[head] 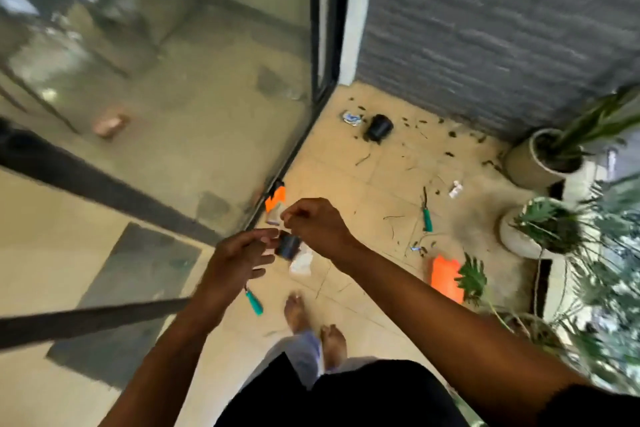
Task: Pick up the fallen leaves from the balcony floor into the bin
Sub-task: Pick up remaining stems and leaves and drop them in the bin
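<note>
Standing on the balcony, the person holds a small dark roll (288,244) in the left hand (239,258), fingers curled round it. The right hand (313,224) pinches something too blurry to name. Leaves (450,144) lie far off near the tipped bin (378,128).

Open tiled balcony floor (346,163) runs up the middle toward the far corner, where a black bin (379,127) lies beside scattered leaves (450,135). The glass door (173,80) walls off the left edge; potted plants (554,163) and an orange object (446,277) crowd the right edge.
</note>
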{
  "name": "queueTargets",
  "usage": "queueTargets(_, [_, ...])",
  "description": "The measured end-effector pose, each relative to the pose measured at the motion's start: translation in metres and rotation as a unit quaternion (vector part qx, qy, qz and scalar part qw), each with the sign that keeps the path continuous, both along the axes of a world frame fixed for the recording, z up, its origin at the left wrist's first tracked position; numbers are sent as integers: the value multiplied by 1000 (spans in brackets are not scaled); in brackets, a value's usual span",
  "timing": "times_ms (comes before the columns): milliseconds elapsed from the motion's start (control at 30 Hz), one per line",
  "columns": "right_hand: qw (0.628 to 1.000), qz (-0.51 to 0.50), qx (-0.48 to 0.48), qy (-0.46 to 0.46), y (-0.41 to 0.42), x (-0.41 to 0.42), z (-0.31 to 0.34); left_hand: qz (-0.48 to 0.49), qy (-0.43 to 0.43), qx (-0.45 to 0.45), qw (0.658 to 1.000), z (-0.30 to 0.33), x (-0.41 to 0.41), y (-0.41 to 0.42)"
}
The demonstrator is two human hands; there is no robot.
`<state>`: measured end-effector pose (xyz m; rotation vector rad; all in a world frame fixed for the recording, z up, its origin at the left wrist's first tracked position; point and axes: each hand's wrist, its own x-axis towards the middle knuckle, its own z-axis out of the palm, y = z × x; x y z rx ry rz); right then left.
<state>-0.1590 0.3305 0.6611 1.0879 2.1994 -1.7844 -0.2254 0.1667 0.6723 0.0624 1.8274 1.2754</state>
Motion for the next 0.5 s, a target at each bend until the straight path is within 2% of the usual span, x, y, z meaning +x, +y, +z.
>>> queueTargets(233, [991, -129, -20, 14, 94, 7, 8, -173, 35, -12, 984, -7, -52, 114])
queueTargets(367, [970, -242, -32, 20, 144, 19, 7, -248, 34, -14, 968, -16, -70, 171])
queueTargets(500, [949, -310, -47, 33, 182, 26, 5, -310, 37, -19, 950, -20, -75, 225])
